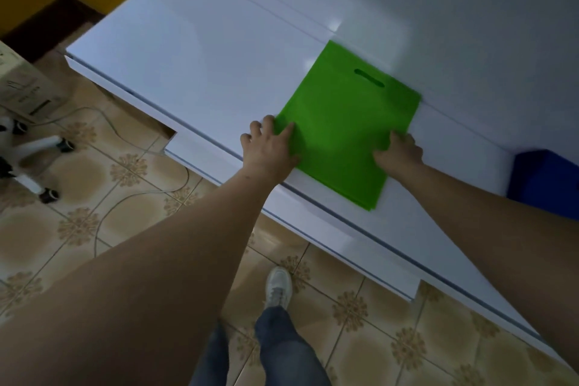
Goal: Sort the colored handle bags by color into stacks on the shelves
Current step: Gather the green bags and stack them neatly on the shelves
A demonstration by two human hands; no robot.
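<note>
Two hands on the green bags (347, 131), flat on the white shelf (194, 50): left hand (269, 147) and right hand (399, 152) press open-fingered; I judge them light, limp, slippery—grip edges.

Left arm: extended from lower left toward frame centre.
Left hand (271, 147): fingers loosely spread, index straight, pressing down.
Right hand (399, 150): centre-right, palm down, fingers flat.

Prob. shop/stockroom: white display shelf (200, 50), cardboard box (25, 84), tiled floor (360, 307).
</note>
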